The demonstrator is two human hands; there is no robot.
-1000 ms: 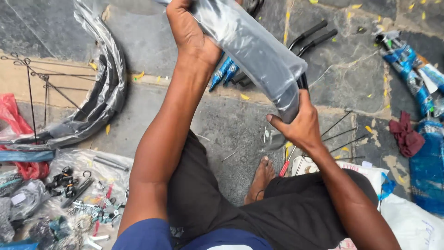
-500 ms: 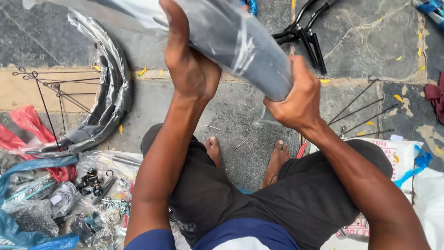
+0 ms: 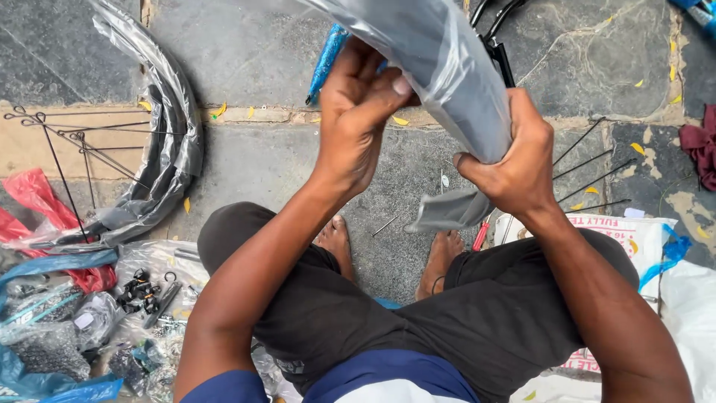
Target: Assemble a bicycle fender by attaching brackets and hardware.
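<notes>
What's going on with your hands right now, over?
Left hand and right hand both grip the plastic-wrapped grey part. Held above bare feet. Nothing in the way.

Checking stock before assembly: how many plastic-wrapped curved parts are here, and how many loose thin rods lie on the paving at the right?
Plastic-wrapped curved parts: 2 (held wrapped part, gripped by left hand and right hand; grounded wrapped part at left)
Loose thin rods at right: 4
Total: 6
</notes>
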